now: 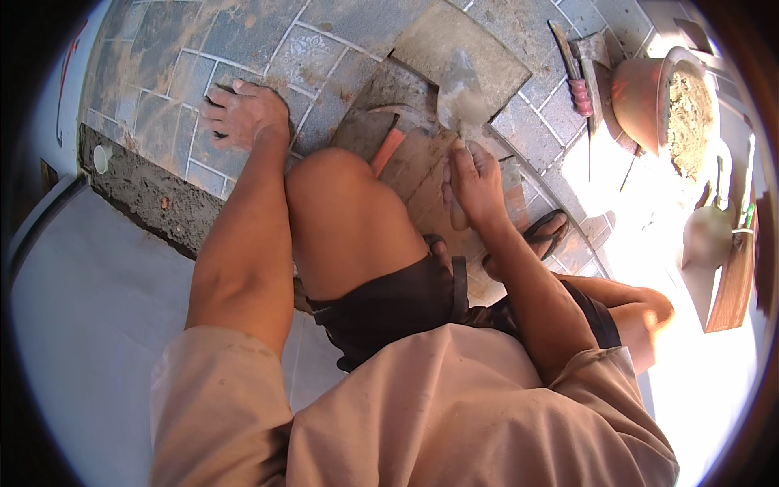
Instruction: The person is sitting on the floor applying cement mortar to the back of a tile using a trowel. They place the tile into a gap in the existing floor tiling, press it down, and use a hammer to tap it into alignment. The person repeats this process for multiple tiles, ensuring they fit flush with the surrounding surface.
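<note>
My left hand [243,114] lies flat, fingers spread, on a grey patterned floor tile [174,77]. My right hand [475,183] grips the wooden handle of a trowel [461,89], whose mortar-smeared blade points away over a loose grey tile [466,45]. My bent knee [341,195] rises between both arms. An orange-handled tool [388,150] lies on the loose tiles just beyond the knee, partly hidden by it.
A strip of bare mortar bed [146,191] edges the tiled area at left, with a smooth pale floor [89,325] below it. A terracotta pot [661,97] with sandy mix lies at right. A red-handled tool [578,81] rests near it. My sandalled foot [544,235] is at right.
</note>
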The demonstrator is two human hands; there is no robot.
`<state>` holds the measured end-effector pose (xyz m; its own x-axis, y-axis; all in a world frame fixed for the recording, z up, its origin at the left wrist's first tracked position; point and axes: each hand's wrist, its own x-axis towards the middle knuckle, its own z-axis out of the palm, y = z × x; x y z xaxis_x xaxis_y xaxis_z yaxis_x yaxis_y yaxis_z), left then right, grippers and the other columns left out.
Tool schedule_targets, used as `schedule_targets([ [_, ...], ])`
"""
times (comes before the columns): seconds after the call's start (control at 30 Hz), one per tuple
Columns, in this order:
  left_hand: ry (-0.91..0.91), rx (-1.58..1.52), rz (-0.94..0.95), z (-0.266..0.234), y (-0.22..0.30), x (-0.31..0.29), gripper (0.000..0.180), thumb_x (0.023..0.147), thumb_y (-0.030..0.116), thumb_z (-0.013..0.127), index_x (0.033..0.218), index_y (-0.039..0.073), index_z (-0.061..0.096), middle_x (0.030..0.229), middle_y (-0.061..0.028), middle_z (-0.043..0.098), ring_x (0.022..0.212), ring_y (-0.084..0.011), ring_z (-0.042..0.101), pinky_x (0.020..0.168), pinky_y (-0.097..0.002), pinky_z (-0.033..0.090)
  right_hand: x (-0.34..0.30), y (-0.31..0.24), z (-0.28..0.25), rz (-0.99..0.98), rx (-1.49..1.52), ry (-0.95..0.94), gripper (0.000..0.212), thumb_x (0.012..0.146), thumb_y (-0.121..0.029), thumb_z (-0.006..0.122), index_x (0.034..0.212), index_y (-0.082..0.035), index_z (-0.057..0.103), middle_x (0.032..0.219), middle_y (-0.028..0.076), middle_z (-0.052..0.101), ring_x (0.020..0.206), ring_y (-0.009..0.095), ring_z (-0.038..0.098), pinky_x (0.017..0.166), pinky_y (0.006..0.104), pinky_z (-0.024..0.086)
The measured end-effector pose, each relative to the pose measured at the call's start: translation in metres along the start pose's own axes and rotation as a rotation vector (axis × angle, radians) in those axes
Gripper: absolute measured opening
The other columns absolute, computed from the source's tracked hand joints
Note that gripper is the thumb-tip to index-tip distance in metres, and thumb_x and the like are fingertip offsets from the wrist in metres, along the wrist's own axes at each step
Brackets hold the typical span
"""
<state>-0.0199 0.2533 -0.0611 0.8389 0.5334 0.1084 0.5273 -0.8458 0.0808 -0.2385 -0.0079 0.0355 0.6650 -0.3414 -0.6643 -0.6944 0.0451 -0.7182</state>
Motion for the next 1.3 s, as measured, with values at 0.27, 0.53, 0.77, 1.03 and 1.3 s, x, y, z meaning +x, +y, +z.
schedule_targets([
  [0.27, -0.059, -0.015, -0.021, -0.008, 0.001, -0.001, 0.053, 0.109, 0.043, 0.039, 0.148, 0.007, 0.042, 0.159, -0.0214, 0.036, 0.15, -0.0396, 0.03, 0.116, -0.0621, 0.024, 0.021, -0.03, 0.002, 0.032, -0.096, -0.078, 0.036, 0.111, -0.03, 0.053, 0.092, -0.001, 0.062, 0.07, 0.008, 0.065, 0.054, 0.019, 0.063, 0.056, 0.0354, 0.051],
  [0.53, -0.025, 0.006, -0.015, -0.004, -0.002, 0.001, 0.055, 0.109, 0.042, 0.04, 0.15, 0.006, 0.041, 0.161, -0.0204, 0.034, 0.151, -0.0381, 0.028, 0.116, -0.0613, 0.025, 0.021, -0.036, 0.003, 0.045, -0.089, -0.128, 0.036, 0.111, -0.032, 0.053, 0.093, -0.002, 0.062, 0.07, 0.008, 0.065, 0.053, 0.019, 0.064, 0.055, 0.0357, 0.051],
  [0.77, -0.027, -0.019, -0.009, -0.004, 0.0, 0.0, 0.053, 0.109, 0.042, 0.04, 0.149, 0.006, 0.042, 0.159, -0.0213, 0.034, 0.149, -0.0386, 0.03, 0.116, -0.0614, 0.025, 0.023, -0.036, -0.004, 0.027, -0.161, -0.127, 0.039, 0.11, -0.033, 0.053, 0.092, -0.001, 0.064, 0.068, 0.009, 0.066, 0.054, 0.019, 0.066, 0.055, 0.0367, 0.052],
  [1.03, -0.085, -0.029, -0.032, -0.009, 0.001, -0.001, 0.053, 0.109, 0.041, 0.039, 0.149, 0.006, 0.042, 0.159, -0.0219, 0.035, 0.149, -0.0395, 0.029, 0.116, -0.0619, 0.024, 0.017, -0.046, -0.01, 0.057, -0.221, -0.218, 0.038, 0.109, -0.034, 0.056, 0.095, 0.0, 0.065, 0.067, 0.009, 0.066, 0.053, 0.019, 0.065, 0.055, 0.0372, 0.051],
  [1.3, -0.047, -0.03, -0.016, -0.007, 0.0, -0.001, 0.053, 0.109, 0.042, 0.039, 0.149, 0.007, 0.041, 0.159, -0.0203, 0.035, 0.15, -0.0387, 0.03, 0.116, -0.0619, 0.025, 0.013, -0.054, -0.016, 0.109, -0.188, -0.151, 0.034, 0.109, -0.032, 0.056, 0.102, 0.0, 0.065, 0.074, 0.01, 0.068, 0.06, 0.02, 0.066, 0.062, 0.0372, 0.053],
])
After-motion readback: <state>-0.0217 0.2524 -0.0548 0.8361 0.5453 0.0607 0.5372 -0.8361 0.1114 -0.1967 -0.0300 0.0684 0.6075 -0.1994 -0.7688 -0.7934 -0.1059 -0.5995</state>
